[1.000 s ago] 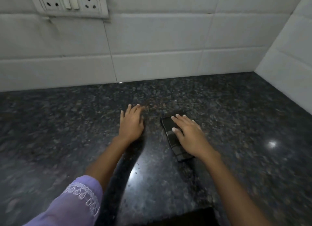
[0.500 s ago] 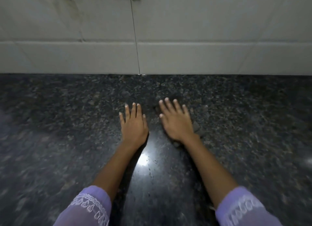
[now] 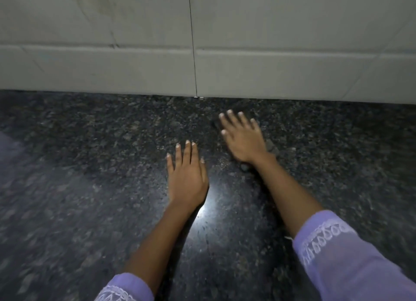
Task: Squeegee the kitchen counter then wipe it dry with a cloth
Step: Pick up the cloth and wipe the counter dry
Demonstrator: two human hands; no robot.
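Both hands lie flat, fingers straight, on the dark granite surface (image 3: 90, 188). The left hand (image 3: 188, 177) rests empty at centre. The right hand (image 3: 243, 141), at 1 o'clock from it, presses on a dark flat object (image 3: 216, 125), only slivers of which show, so cloth or squeegee cannot be told. Tiled wall (image 3: 292, 53) at 12 o'clock. Judgement: the surface shines without visible pooling; the wiping pass appears in progress, with the reach toward the wall remaining.
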